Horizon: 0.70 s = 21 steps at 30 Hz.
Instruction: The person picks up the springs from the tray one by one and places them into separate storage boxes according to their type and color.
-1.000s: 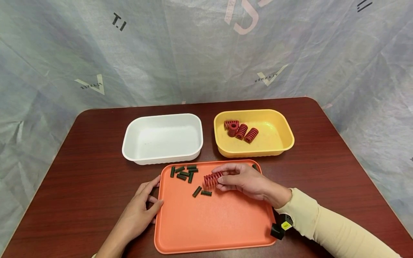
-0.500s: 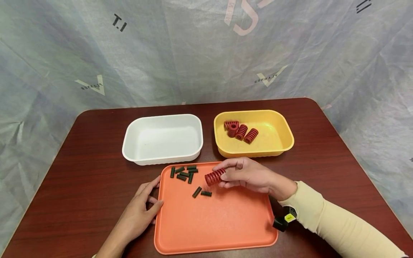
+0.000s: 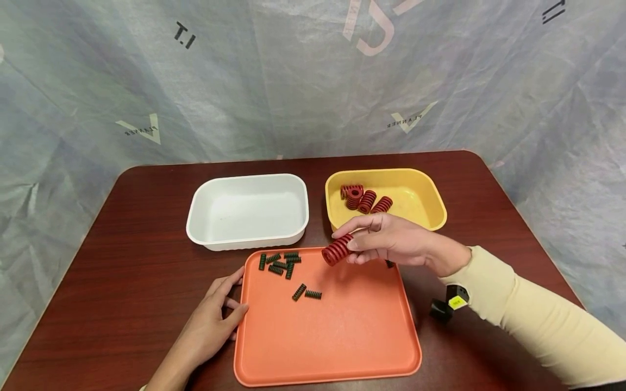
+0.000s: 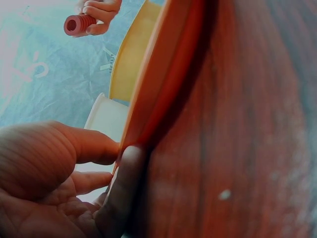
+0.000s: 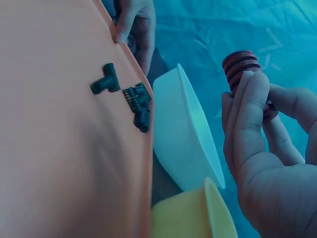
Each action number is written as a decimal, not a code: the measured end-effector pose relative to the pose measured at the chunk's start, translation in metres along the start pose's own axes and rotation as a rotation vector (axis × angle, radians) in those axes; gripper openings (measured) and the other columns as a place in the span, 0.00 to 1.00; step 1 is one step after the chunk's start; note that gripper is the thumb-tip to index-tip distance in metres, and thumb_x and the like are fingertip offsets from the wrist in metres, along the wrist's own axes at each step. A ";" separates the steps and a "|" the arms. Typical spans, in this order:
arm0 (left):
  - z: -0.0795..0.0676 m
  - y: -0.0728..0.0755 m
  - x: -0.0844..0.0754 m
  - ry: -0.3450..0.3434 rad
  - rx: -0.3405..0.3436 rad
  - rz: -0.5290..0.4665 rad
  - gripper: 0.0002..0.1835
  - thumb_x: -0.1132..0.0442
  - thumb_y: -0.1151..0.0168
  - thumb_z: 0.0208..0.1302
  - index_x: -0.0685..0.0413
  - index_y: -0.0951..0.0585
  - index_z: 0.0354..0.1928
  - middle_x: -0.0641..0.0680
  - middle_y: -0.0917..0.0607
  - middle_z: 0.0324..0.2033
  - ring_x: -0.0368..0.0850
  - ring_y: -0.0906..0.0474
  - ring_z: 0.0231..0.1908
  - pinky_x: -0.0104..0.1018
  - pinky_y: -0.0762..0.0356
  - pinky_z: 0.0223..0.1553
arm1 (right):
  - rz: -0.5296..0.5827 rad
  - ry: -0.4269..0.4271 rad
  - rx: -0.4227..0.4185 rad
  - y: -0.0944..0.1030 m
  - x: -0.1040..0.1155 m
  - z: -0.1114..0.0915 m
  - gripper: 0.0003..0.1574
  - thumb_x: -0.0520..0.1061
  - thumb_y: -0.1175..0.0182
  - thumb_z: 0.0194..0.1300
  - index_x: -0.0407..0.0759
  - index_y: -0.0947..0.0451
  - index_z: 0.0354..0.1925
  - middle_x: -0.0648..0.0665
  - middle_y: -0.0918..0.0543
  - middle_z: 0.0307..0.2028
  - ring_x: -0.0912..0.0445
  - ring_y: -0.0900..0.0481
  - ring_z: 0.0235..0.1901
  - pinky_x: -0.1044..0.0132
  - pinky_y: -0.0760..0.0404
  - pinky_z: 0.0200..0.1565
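Note:
My right hand (image 3: 391, 239) holds a thick red coil spring (image 3: 337, 250) between thumb and fingers, raised over the far right part of the orange tray (image 3: 327, 342). The right wrist view also shows this red spring (image 5: 241, 65) in the fingers. At the tray's left rim, my left hand (image 3: 210, 315) grips the edge, with fingers on both sides of it in the left wrist view. Several small dark green springs (image 3: 280, 264) lie toward the tray's far left corner. Two more green springs (image 3: 313, 295) sit nearer its middle, and another (image 3: 389, 264) shows partly behind my right hand.
Behind the tray stand a white bin (image 3: 249, 239) on the left and a yellow bin (image 3: 430, 214) on the right. Several red springs (image 3: 367, 201) lie in the yellow bin. My right hand covers part of its front wall. A grey printed sheet (image 3: 274, 81) hangs behind the table.
My right hand has lifted the red spring and moved it away and to the right, toward the yellow bin. The left hand stays at the tray's rim.

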<state>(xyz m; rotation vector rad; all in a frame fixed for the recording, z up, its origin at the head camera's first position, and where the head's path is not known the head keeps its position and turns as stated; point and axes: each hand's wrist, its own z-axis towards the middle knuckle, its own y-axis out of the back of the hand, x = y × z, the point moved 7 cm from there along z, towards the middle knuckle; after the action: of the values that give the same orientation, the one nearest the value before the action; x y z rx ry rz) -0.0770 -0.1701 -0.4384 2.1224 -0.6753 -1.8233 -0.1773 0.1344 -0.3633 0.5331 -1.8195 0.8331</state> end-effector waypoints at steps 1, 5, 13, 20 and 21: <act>0.000 0.000 0.000 0.001 0.002 0.002 0.38 0.71 0.33 0.69 0.44 0.35 0.78 0.51 0.30 0.65 0.41 0.19 0.40 0.36 0.14 0.22 | -0.005 -0.005 -0.003 0.000 0.003 0.000 0.18 0.30 0.40 0.70 0.38 0.17 0.57 0.36 0.15 0.43 0.53 0.13 0.37 0.64 0.11 0.43; 0.000 0.000 0.000 0.004 0.005 0.009 0.38 0.71 0.33 0.69 0.44 0.35 0.78 0.51 0.30 0.65 0.41 0.19 0.40 0.36 0.14 0.22 | -0.025 -0.028 -0.018 0.002 0.011 0.000 0.18 0.30 0.39 0.69 0.38 0.17 0.56 0.35 0.15 0.42 0.53 0.13 0.35 0.65 0.12 0.41; 0.000 0.000 0.000 0.018 0.007 0.017 0.38 0.70 0.33 0.70 0.43 0.35 0.78 0.50 0.30 0.66 0.41 0.19 0.40 0.36 0.14 0.23 | -0.060 -0.058 0.017 0.009 0.025 0.002 0.18 0.31 0.39 0.70 0.40 0.17 0.56 0.36 0.15 0.44 0.53 0.14 0.35 0.66 0.12 0.40; 0.000 0.000 -0.001 0.020 0.008 0.015 0.38 0.70 0.34 0.70 0.44 0.35 0.78 0.51 0.30 0.66 0.41 0.19 0.40 0.36 0.14 0.23 | -0.098 -0.075 0.030 0.030 0.043 0.005 0.17 0.31 0.41 0.73 0.39 0.17 0.56 0.38 0.16 0.48 0.53 0.14 0.37 0.65 0.12 0.42; 0.000 0.000 -0.001 0.020 0.008 0.016 0.38 0.70 0.34 0.70 0.44 0.35 0.78 0.51 0.30 0.66 0.41 0.19 0.40 0.36 0.14 0.23 | -0.103 -0.077 0.030 0.034 0.046 0.006 0.17 0.31 0.41 0.73 0.38 0.17 0.57 0.37 0.16 0.48 0.53 0.14 0.37 0.65 0.12 0.42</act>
<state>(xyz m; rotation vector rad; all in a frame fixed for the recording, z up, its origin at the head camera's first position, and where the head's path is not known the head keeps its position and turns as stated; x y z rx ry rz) -0.0768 -0.1699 -0.4374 2.1309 -0.6932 -1.7924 -0.2216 0.1531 -0.3326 0.6804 -1.8355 0.7807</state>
